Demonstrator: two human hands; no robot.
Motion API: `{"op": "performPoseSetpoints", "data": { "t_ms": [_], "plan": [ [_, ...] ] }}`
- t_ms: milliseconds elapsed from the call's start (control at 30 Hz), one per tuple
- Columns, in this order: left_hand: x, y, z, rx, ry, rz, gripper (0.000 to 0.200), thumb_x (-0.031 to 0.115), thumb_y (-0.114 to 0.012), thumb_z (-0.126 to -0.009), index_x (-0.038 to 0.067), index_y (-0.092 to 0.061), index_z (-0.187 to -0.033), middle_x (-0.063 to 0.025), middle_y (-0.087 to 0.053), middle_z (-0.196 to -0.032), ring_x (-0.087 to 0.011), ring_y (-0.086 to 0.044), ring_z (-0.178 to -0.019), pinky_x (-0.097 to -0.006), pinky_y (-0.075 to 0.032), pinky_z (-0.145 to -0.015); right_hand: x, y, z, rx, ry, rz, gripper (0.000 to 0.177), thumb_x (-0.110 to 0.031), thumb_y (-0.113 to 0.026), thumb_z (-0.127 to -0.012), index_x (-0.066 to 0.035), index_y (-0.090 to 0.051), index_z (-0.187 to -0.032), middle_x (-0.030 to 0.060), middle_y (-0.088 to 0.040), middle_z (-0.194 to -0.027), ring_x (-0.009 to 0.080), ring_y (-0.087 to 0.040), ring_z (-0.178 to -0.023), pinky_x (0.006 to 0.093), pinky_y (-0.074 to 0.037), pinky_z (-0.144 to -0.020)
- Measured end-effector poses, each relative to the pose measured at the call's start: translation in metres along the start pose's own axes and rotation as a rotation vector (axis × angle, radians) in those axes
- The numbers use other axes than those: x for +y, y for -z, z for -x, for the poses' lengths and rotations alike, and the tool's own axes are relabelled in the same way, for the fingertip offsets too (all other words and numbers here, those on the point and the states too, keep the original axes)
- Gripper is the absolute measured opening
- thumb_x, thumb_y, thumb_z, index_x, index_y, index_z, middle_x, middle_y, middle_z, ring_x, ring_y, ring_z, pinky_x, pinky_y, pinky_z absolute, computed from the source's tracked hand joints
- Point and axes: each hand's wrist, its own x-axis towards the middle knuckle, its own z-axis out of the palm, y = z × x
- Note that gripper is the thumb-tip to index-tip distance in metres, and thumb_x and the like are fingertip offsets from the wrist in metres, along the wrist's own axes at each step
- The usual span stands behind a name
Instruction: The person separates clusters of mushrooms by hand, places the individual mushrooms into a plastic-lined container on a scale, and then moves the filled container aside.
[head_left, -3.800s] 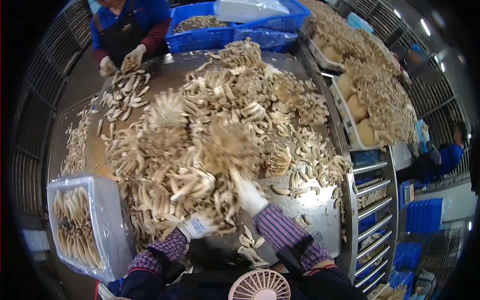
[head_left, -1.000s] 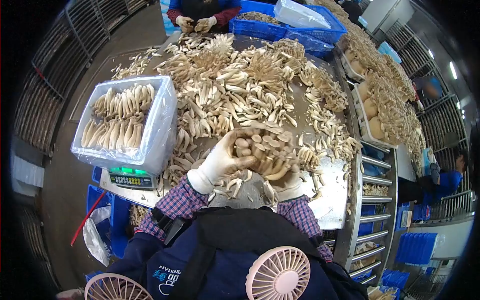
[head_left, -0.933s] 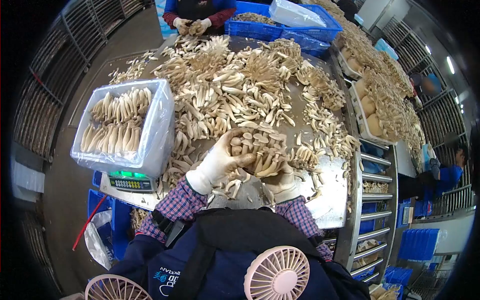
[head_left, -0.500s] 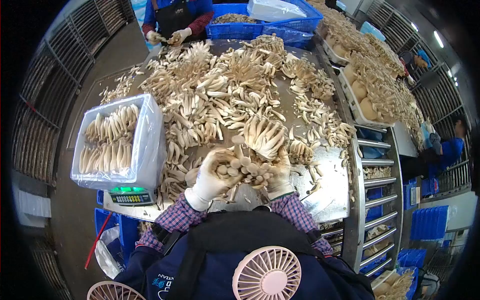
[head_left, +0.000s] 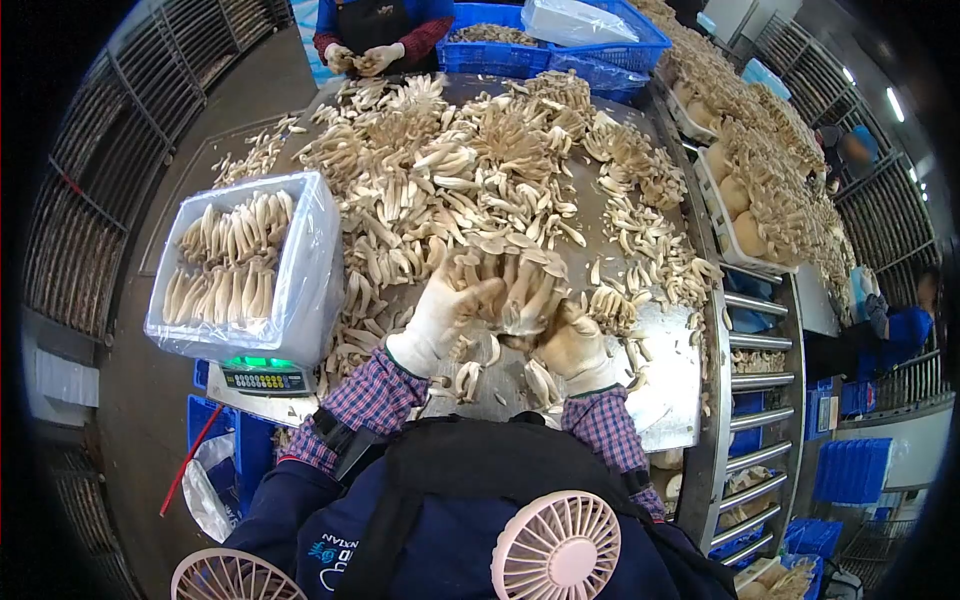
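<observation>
Holding mushroom cluster [head_left: 518,287] | between left grip [head_left: 437,315] and right grip [head_left: 576,346] | both closed on its sides

One head-worn camera looks forward and down, edges seemingly warped.

A cluster of brown-capped mushrooms [head_left: 517,288] is held between the gloved left hand [head_left: 437,318] and right hand [head_left: 575,347] above a metal table [head_left: 665,405], its rounded caps pointing away from the wearer and its pale, thick stems bunched tightly together below them. Just beyond spreads a broad heap of mushrooms [head_left: 455,185], cream-stemmed, some fanned in clumps, others lying loose. A few single mushrooms [head_left: 467,381] lie on the near side.
</observation>
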Motion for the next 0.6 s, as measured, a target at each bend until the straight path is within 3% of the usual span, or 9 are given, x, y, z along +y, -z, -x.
{"op": "performPoseSetpoints", "data": {
  "t_ms": [67, 100, 133, 200, 233, 300, 467, 567, 600],
  "plan": [
    [-0.011, 0.002, 0.003, 0.081, 0.035, 0.040, 0.066, 0.003, -0.076, -0.084, 0.001, -0.039, -0.138, -0.0104, -0.058, -0.129, -0.0194, -0.059, -0.116, -0.0348, -0.051, -0.097, -0.003, -0.007, 0.004, -0.172, 0.068, 0.048, 0.070, -0.021, -0.072, -0.087, -0.018, -0.042, -0.150, 0.0041, -0.043, -0.153, 0.0283, -0.042, -0.139, 0.0550, -0.034, -0.114],
    [-0.016, -0.001, 0.003, 0.103, -0.033, -0.026, 0.066, 0.003, -0.076, -0.083, 0.000, -0.039, -0.138, -0.0103, -0.058, -0.130, -0.0193, -0.059, -0.116, -0.0346, -0.051, -0.097, 0.007, -0.006, 0.001, 0.011, 0.123, 0.153, 0.069, -0.018, -0.071, -0.089, -0.019, -0.040, -0.151, 0.0049, -0.045, -0.152, 0.0270, -0.044, -0.137, 0.0521, -0.036, -0.113],
    [-0.022, -0.005, 0.004, 0.125, -0.098, -0.092, 0.066, 0.003, -0.077, -0.083, 0.000, -0.039, -0.138, -0.0103, -0.057, -0.130, -0.0192, -0.059, -0.117, -0.0344, -0.050, -0.098, 0.017, 0.014, -0.021, -0.119, 0.356, 0.490, 0.061, -0.016, -0.067, -0.092, -0.020, -0.042, -0.148, 0.0041, -0.049, -0.147, 0.0246, -0.048, -0.134, 0.0475, -0.039, -0.111],
    [-0.030, -0.018, 0.010, 0.146, -0.109, -0.198, 0.068, 0.003, -0.077, -0.082, -0.001, -0.039, -0.138, -0.0108, -0.057, -0.130, -0.0190, -0.058, -0.117, -0.0333, -0.049, -0.099, 0.038, 0.018, -0.020, 0.036, 0.694, 0.775, 0.056, -0.014, -0.065, -0.091, -0.019, -0.047, -0.143, 0.0044, -0.053, -0.142, 0.0229, -0.051, -0.129, 0.0421, -0.042, -0.109],
    [-0.033, -0.022, 0.013, 0.178, -0.156, -0.196, 0.070, 0.004, -0.077, -0.081, -0.001, -0.038, -0.138, -0.0109, -0.056, -0.130, -0.0189, -0.058, -0.117, -0.0328, -0.049, -0.100, 0.040, 0.019, -0.020, 0.041, 0.700, 0.774, 0.056, -0.014, -0.065, -0.091, -0.019, -0.047, -0.143, 0.0044, -0.053, -0.142, 0.0229, -0.051, -0.129, 0.0421, -0.042, -0.109],
    [-0.044, -0.017, 0.014, 0.209, -0.279, -0.254, 0.068, 0.000, -0.076, -0.081, 0.002, -0.039, -0.137, -0.0101, -0.056, -0.128, -0.0185, -0.058, -0.117, -0.0309, -0.050, -0.098, 0.040, 0.002, -0.018, 0.189, 0.395, 0.118, 0.051, -0.019, -0.065, -0.090, -0.018, -0.050, -0.139, 0.0050, -0.056, -0.137, 0.0230, -0.054, -0.126, 0.0429, -0.045, -0.106],
    [-0.025, -0.017, 0.021, 0.303, -0.414, 0.014, 0.065, -0.005, -0.074, -0.079, 0.007, -0.043, -0.134, -0.0087, -0.054, -0.125, -0.0201, -0.061, -0.106, -0.0275, -0.053, -0.090, 0.031, -0.006, -0.019, 0.325, 0.405, -0.305, 0.046, -0.040, -0.060, -0.094, -0.019, -0.053, -0.135, 0.0047, -0.058, -0.135, 0.0257, -0.056, -0.125, 0.0517, -0.051, -0.099],
    [0.004, 0.025, 0.003, 0.332, -0.076, -0.991, 0.072, 0.012, -0.084, -0.075, 0.005, -0.045, -0.136, -0.0176, -0.045, -0.135, -0.0287, -0.059, -0.111, -0.0361, -0.053, -0.094, 0.023, -0.014, -0.007, 0.093, 0.360, -0.159, 0.049, -0.037, -0.066, -0.091, -0.019, -0.053, -0.135, 0.0022, -0.056, -0.137, 0.0249, -0.052, -0.129, 0.0497, -0.048, -0.104],
    [0.009, 0.021, 0.009, 0.325, -0.354, -1.508, 0.077, 0.024, -0.086, -0.073, 0.002, -0.045, -0.135, -0.0223, -0.041, -0.138, -0.0336, -0.055, -0.117, -0.0428, -0.050, -0.098, 0.025, -0.018, -0.008, 0.097, 0.354, -0.161, 0.049, -0.037, -0.066, -0.091, -0.019, -0.053, -0.135, 0.0022, -0.056, -0.137, 0.0249, -0.052, -0.129, 0.0497, -0.048, -0.104]
  ]
}}
